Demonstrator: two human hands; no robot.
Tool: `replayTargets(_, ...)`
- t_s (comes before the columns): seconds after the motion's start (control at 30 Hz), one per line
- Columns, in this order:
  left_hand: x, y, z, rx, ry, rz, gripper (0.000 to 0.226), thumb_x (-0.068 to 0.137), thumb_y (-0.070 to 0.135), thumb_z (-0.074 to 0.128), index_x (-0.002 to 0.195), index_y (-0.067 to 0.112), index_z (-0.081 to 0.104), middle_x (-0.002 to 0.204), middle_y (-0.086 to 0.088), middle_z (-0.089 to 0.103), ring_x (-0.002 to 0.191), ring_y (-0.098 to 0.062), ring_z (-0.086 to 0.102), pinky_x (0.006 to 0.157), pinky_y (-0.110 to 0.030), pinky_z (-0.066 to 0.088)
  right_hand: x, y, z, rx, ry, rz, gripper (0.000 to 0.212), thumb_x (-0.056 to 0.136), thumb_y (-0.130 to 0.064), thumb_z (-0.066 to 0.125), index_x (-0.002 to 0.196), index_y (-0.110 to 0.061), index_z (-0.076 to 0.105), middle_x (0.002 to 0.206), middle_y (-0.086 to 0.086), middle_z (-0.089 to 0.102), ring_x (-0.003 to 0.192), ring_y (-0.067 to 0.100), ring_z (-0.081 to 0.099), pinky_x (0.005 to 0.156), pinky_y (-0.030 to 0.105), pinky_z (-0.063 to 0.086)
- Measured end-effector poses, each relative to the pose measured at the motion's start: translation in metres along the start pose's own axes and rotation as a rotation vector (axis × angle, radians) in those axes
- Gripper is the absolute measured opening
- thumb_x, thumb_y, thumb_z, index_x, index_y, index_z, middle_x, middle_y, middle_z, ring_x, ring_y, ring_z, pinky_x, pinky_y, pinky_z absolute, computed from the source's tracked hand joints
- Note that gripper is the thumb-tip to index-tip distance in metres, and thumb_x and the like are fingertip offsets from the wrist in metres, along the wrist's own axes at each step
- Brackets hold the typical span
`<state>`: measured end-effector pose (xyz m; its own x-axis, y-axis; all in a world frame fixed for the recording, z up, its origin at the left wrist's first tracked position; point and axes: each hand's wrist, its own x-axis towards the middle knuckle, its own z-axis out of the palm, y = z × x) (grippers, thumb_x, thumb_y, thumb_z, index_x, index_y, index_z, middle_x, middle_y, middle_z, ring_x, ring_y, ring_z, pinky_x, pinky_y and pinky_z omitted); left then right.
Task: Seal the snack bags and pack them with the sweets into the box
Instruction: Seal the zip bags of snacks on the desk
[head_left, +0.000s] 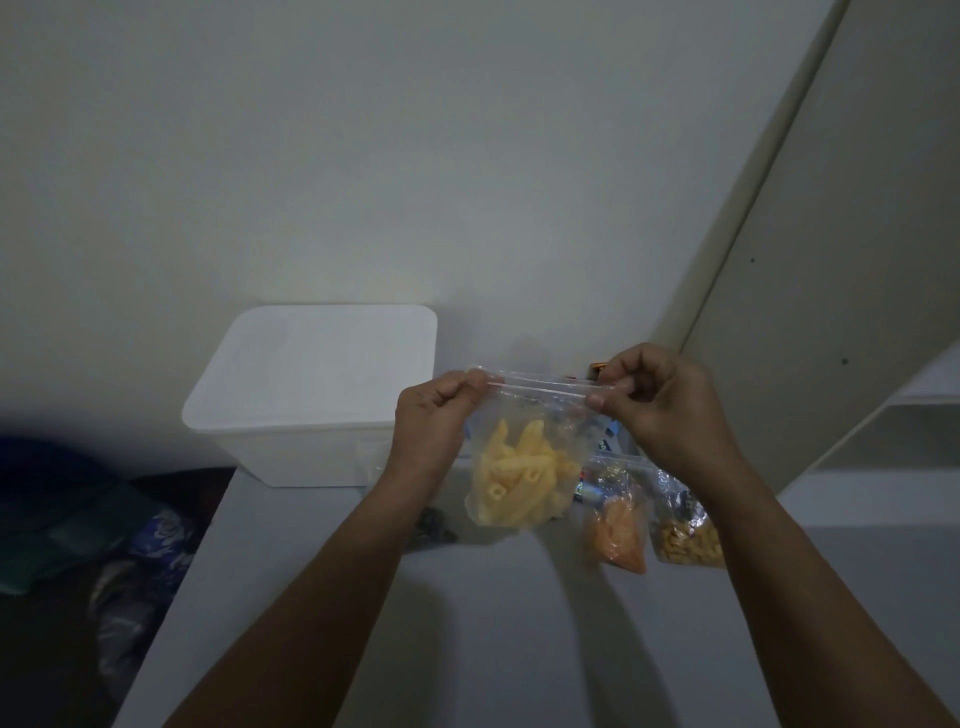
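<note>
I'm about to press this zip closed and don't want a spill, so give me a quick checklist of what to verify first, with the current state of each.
1. Both ends of the zip strip pinched: ok. The left hand and right hand hold the clear zip bag of yellow tube snacks at its top corners.
2. Snacks clear of the zip: ok, they sit low in the bag.
3. Zip already closed: cannot tell.
4. Bag upright: ok, it hangs from its top edge.
5. White plastic box open for packing: not ok, its lid is on.
6. Orange snack bag and brown snack bag sealed: cannot tell.
</note>
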<state>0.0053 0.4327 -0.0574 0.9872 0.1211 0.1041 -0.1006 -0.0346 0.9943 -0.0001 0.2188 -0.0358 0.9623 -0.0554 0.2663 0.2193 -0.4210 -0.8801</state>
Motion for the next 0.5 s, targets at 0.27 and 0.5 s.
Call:
replayTargets(0.27,-0.011,0.011,0.018,0.109,0.111,-0.134,0.05,0.081,0.041,0.07,0.059,-0.001,0.057,0.051,-0.003,0.051,0.046,-0.013,0.046,0.048,-0.023,0.042,-0.009,-0.005,0.011,-0.142,0.113,-0.224,0.022,0.073,-0.009,0.081,0.086,-0.019,0.067,0.07,-0.012,0.067,0.069,0.008,0.067,0.067,0.023,0.053)
replayTargets(0.5,-0.005,0.016,0.019,-0.159,-0.023,-0.306,0.017,0.088,0.011,0.063,0.074,0.003,0.067,0.062,-0.006,0.064,0.055,-0.017,0.057,0.05,-0.024,0.045,-0.015,-0.004,0.013,-0.037,-0.006,-0.118,0.023,0.074,-0.016,0.081,0.094,-0.02,0.07,0.076,-0.008,0.071,0.076,0.002,0.067,0.069,0.007,0.047)
